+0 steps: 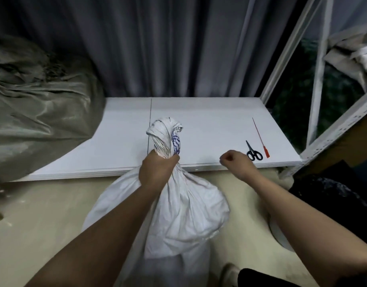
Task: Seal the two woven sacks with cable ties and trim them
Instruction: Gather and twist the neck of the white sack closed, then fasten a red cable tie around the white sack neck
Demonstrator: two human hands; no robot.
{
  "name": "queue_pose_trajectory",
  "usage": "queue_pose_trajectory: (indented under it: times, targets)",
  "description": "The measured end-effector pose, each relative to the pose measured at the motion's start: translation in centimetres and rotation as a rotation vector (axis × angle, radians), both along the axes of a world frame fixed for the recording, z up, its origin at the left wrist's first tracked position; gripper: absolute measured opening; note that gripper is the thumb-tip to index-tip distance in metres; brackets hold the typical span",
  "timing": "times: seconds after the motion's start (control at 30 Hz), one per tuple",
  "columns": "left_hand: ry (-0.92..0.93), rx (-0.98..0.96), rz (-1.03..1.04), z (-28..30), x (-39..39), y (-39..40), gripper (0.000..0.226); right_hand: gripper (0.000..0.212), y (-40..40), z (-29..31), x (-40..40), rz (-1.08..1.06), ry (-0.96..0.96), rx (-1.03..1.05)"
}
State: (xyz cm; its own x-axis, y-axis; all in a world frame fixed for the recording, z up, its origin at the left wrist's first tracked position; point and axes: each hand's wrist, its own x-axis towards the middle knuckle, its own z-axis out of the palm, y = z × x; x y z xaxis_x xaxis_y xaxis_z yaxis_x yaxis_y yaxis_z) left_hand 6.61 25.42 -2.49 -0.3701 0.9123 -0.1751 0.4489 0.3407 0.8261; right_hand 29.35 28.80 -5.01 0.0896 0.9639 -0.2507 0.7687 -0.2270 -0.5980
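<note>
— gripping the white sack (178, 204) by its twisted neck, was the left hand (155, 172)?
— yes; right hand (232, 160) curled, held nothing. red cable tie (260, 139) and scissors (253, 152) lay unused on the board (209, 121); nothing sealed yet.

**Count of Things in View**

There are two sacks: one white woven sack (178, 204) standing on the floor, and one grey-green sack (39, 112) lying at the left. One red cable tie (261, 139) lies on the white board (209, 121), and one pair of black-handled scissors (253, 152) lies just beside it. Two bare hands show: one left hand (157, 169) and one right hand (233, 160). One white metal rack (315, 90) stands at the right.
</note>
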Motion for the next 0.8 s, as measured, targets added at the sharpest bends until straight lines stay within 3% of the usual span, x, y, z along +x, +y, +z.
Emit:
queue_pose_trajectory:
  times: [0.1,0.3,0.53,0.6,0.73,0.8]
  targets:
    - [0.068,-0.019,-0.02,-1.2,1.7,3.0,0.041,0.026,2.8,-2.9,5.1,-0.093,-0.214,-0.001]
    - [0.18,-0.04,-0.065,-4.2,3.9,8.1,0.031,0.057,7.0,-9.7,13.6,-0.254,-0.501,-0.078]
    - [0.143,-0.073,-0.11,-7.1,4.8,11.1,0.047,0.07,10.7,-14.0,17.9,-0.295,-0.286,-0.134]
    - [0.13,-0.075,-0.122,-7.3,4.9,11.4,0.049,0.064,11.1,-14.4,18.4,-0.266,-0.29,-0.133]
    - [0.12,-0.075,-0.148,-7.4,4.9,11.7,0.049,0.031,11.6,-15.2,18.9,-0.233,-0.368,-0.109]
    - [0.114,-0.075,-0.153,-7.3,4.9,11.6,0.048,0.032,11.5,-15.8,19.5,-0.214,-0.402,-0.074]
